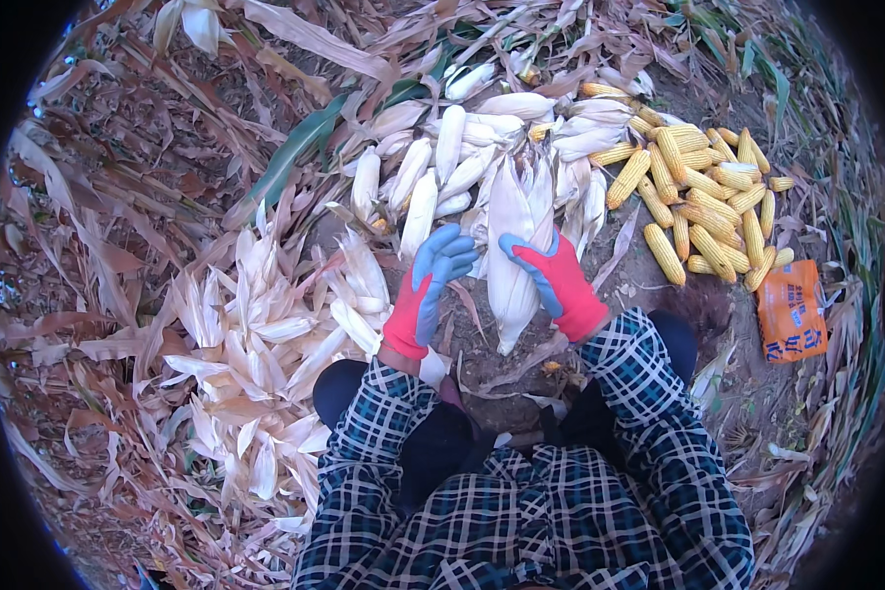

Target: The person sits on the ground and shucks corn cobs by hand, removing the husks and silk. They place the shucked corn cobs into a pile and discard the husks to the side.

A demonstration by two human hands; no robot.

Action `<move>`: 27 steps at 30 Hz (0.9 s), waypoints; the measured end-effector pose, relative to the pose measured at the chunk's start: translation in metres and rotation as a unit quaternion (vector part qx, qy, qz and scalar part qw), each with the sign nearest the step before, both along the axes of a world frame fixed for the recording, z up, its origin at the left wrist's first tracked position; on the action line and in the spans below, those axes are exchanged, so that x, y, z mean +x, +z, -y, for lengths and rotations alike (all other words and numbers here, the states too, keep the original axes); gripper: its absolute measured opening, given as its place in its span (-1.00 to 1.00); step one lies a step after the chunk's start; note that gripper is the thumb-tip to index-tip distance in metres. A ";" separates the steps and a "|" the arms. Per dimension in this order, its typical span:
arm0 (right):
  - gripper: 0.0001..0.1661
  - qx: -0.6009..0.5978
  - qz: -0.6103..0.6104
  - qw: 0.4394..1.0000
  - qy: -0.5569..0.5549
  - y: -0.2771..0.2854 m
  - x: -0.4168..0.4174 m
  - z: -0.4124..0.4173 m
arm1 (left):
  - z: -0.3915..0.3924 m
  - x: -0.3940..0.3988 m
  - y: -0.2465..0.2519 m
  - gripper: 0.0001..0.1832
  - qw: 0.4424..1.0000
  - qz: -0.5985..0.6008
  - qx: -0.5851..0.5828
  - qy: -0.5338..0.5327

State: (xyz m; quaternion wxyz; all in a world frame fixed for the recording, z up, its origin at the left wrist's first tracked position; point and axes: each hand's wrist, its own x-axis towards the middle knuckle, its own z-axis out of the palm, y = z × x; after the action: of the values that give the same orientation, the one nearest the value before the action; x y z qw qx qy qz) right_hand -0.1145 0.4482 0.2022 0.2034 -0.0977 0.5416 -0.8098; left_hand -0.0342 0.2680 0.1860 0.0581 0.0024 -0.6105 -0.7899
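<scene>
Both my hands wear red and blue work gloves. My right hand grips an ear of corn in its pale dry husk, with the thumb across the husk and the ear's narrow end towards me. To the left of that ear, my left hand is held with its fingers apart and nothing in it. Beyond my hands lies a heap of unhusked corn ears. Husked yellow corn cobs are piled at the right.
Loose stripped husks cover the ground at the left. An orange printed plastic bag lies below the cob pile. Dry corn stalks and leaves surround the spot, and a green leaf lies beyond the husks.
</scene>
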 end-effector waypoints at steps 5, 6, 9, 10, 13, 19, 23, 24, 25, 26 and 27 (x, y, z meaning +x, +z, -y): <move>-0.12 0.287 -0.126 0.950 0.002 -0.011 0.023 0.006 | 0.005 -0.009 0.021 -0.26 0.995 -0.059 -0.048 0.067; -0.08 0.312 -0.188 0.931 0.003 -0.023 0.025 0.007 | -0.006 -0.010 0.031 -0.33 0.995 -0.054 -0.034 0.080; -0.12 0.298 -0.173 0.938 0.031 -0.037 0.031 0.011 | -0.020 -0.023 0.015 -0.37 0.992 0.002 -0.024 0.127; -0.12 0.243 -0.144 0.959 0.031 -0.034 0.033 0.011 | -0.023 -0.023 0.021 -0.44 0.985 0.027 -0.063 0.162; -0.12 0.308 -0.190 0.932 0.015 -0.036 0.035 0.013 | -0.019 -0.025 0.010 -0.51 0.981 0.053 -0.069 0.174; -0.07 0.359 -0.220 0.907 0.014 -0.044 0.033 0.012 | -0.018 -0.025 -0.002 -0.57 0.965 0.062 -0.077 0.245; -0.04 0.306 -0.193 0.930 0.067 -0.049 0.026 0.012 | -0.018 -0.023 -0.002 -0.58 0.964 0.058 -0.074 0.249; -0.03 0.304 -0.198 0.930 0.065 -0.052 0.025 0.013 | -0.018 -0.023 0.006 -0.58 0.967 0.039 -0.070 0.240; -0.03 0.302 -0.202 0.929 0.062 -0.054 0.024 0.014 | -0.018 -0.024 0.012 -0.58 0.971 0.020 -0.066 0.230; -0.03 0.314 -0.206 0.924 0.070 -0.055 0.022 0.011 | -0.017 -0.025 0.014 -0.58 0.978 0.034 -0.051 0.201; -0.03 0.323 -0.208 0.919 0.087 -0.038 0.025 0.015 | -0.012 -0.022 0.017 -0.58 0.982 0.051 -0.038 0.179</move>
State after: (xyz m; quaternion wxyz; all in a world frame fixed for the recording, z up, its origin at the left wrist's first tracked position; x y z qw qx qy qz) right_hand -0.0894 0.4330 0.1645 0.1757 -0.2396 0.7933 -0.5313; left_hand -0.0561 0.2801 0.2030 0.1672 0.1502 -0.6317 -0.7419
